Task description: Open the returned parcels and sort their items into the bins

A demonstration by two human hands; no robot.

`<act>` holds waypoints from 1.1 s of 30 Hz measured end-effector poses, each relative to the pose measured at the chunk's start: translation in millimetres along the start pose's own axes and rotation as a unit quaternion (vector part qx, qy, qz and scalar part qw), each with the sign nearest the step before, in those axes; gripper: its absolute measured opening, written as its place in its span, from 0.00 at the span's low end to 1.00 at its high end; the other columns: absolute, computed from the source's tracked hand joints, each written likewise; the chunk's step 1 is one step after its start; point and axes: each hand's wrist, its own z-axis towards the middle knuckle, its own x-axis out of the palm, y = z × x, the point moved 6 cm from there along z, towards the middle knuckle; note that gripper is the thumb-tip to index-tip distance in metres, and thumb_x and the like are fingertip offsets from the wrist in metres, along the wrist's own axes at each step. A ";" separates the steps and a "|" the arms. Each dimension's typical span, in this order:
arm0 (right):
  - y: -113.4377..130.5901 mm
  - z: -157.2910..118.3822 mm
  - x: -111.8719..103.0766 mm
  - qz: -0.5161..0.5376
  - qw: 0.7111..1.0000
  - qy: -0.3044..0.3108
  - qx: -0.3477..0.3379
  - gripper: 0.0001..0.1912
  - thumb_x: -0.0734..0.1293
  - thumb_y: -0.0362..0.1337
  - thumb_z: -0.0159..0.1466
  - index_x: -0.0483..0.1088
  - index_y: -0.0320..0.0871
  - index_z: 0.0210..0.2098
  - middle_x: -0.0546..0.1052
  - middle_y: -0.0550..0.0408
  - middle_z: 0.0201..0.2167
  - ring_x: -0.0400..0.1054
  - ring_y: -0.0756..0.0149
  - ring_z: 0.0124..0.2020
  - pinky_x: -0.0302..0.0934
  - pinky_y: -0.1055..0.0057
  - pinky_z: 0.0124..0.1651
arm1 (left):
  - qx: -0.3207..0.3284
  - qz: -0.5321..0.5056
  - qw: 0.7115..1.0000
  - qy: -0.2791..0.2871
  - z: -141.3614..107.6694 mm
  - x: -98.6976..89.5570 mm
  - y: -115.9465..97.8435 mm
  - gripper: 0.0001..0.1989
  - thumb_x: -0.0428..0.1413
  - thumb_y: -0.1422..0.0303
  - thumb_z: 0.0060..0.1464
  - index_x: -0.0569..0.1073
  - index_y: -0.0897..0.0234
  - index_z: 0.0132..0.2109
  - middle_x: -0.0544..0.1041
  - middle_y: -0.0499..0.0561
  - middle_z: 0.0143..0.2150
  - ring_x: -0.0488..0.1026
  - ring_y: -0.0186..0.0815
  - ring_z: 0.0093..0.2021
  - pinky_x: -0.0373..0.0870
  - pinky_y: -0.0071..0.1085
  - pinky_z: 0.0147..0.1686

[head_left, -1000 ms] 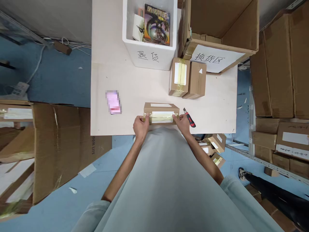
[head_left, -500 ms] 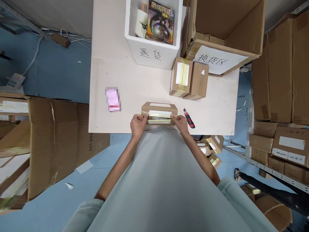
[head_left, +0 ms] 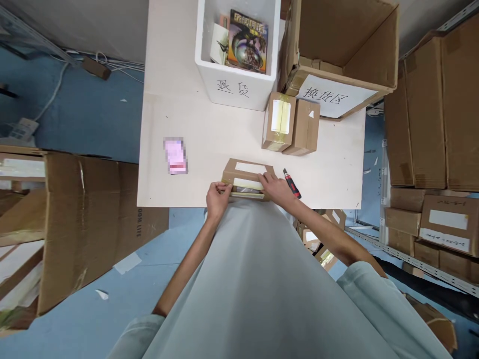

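Observation:
A small cardboard box (head_left: 232, 167) with white labels and yellowish tape lies at the table's front edge, its top seam parted and something greyish showing in the slit. My left hand (head_left: 218, 198) pinches the box's left end near the tape, fingers closed. Over the right part of the box lies my right hand (head_left: 276, 188), its fingers wrapped on the lid by the opening. Just beyond that hand rests a red and black utility knife (head_left: 292, 184) with its blade end pointing away from me.
Two taped cardboard boxes (head_left: 279, 122) stand behind. Further back are a white foam bin (head_left: 235, 89) holding a book and a large open carton (head_left: 348, 82). A blurred pink item (head_left: 175, 155) lies left on the table (head_left: 209, 134). Cartons flank both sides.
My right hand has moved from the box's right corner inward over its lid. The box has turned slightly and its slit looks wider. My left hand stays at the left end.

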 end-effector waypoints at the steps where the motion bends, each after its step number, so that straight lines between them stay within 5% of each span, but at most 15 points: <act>1: 4.5 -0.1 -1.6 -0.021 1.000 0.010 -0.001 0.32 0.59 0.28 0.76 0.58 0.31 0.78 0.74 0.26 0.66 0.72 0.41 0.64 0.78 0.56 0.52 | 0.002 -0.006 1.000 -0.001 0.7 0.7 0.1 0.12 0.65 0.59 0.59 0.72 0.58 0.43 0.82 0.50 0.38 0.80 0.42 0.43 0.73 0.37 0.47; 4: 15.1 -0.1 -3.7 -0.068 0.997 0.030 -0.013 0.36 0.53 0.21 0.72 0.54 0.23 0.79 0.71 0.19 0.69 0.72 0.38 0.64 0.78 0.55 0.50 | 0.013 -0.021 1.000 -0.004 2.0 3.1 1.9 0.09 0.62 0.63 0.59 0.73 0.59 0.45 0.82 0.51 0.39 0.80 0.42 0.44 0.75 0.38 0.49; 8: 14.4 6.1 -5.5 -0.087 0.993 0.051 -0.053 0.36 0.52 0.23 0.73 0.50 0.17 0.79 0.67 0.12 0.70 0.74 0.35 0.64 0.76 0.50 0.54 | 0.049 -0.048 0.998 0.005 3.3 7.6 5.3 0.11 0.58 0.71 0.57 0.72 0.58 0.47 0.83 0.53 0.45 0.81 0.43 0.49 0.76 0.41 0.57; 13: -36.0 23.6 -14.3 0.010 0.994 0.090 -0.057 0.27 0.54 0.33 0.79 0.60 0.31 0.74 0.83 0.27 0.54 0.81 0.42 0.51 0.71 0.56 0.52 | 0.116 -0.044 0.991 0.039 3.9 10.6 6.1 0.19 0.55 0.78 0.54 0.71 0.57 0.52 0.81 0.55 0.56 0.76 0.46 0.67 0.68 0.47 0.71; 17: -95.9 42.2 -19.7 0.176 0.984 0.002 0.030 0.24 0.59 0.48 0.81 0.66 0.39 0.68 0.85 0.41 0.44 0.79 0.46 0.47 0.68 0.59 0.52 | 0.170 0.003 0.985 0.033 -0.5 7.6 0.7 0.15 0.57 0.70 0.63 0.69 0.58 0.55 0.76 0.60 0.60 0.74 0.48 0.66 0.69 0.49 0.71; 21: -126.8 58.0 -1.2 0.274 0.946 -0.111 0.135 0.30 0.62 0.58 0.78 0.72 0.40 0.65 0.84 0.39 0.53 0.77 0.41 0.53 0.69 0.54 0.56 | 0.208 0.084 0.974 0.031 -1.6 9.4 -11.2 0.15 0.56 0.64 0.69 0.68 0.58 0.60 0.70 0.62 0.64 0.71 0.49 0.69 0.72 0.48 0.68; 24: -124.0 68.8 19.8 0.288 0.932 -0.128 0.180 0.34 0.57 0.59 0.80 0.70 0.39 0.70 0.78 0.34 0.64 0.75 0.40 0.61 0.70 0.49 0.61 | 0.201 0.110 0.973 0.037 9.4 7.6 -18.5 0.21 0.59 0.65 0.68 0.67 0.58 0.64 0.70 0.62 0.65 0.73 0.50 0.67 0.75 0.48 0.64; 28: -109.9 69.6 27.3 0.244 0.929 -0.156 0.230 0.34 0.52 0.54 0.82 0.67 0.37 0.74 0.74 0.30 0.67 0.72 0.41 0.65 0.70 0.48 0.63 | 0.218 0.150 0.961 0.082 23.0 0.7 -31.2 0.31 0.62 0.67 0.63 0.65 0.59 0.70 0.68 0.63 0.67 0.77 0.51 0.62 0.78 0.50 0.62; 33: -61.3 51.1 -0.1 0.130 0.944 -0.249 0.172 0.23 0.57 0.35 0.80 0.72 0.42 0.69 0.73 0.35 0.68 0.65 0.44 0.68 0.64 0.47 0.68 | 0.377 0.264 0.870 0.178 7.7 25.7 -66.7 0.32 0.53 0.81 0.59 0.71 0.57 0.68 0.69 0.61 0.72 0.66 0.53 0.75 0.68 0.54 0.72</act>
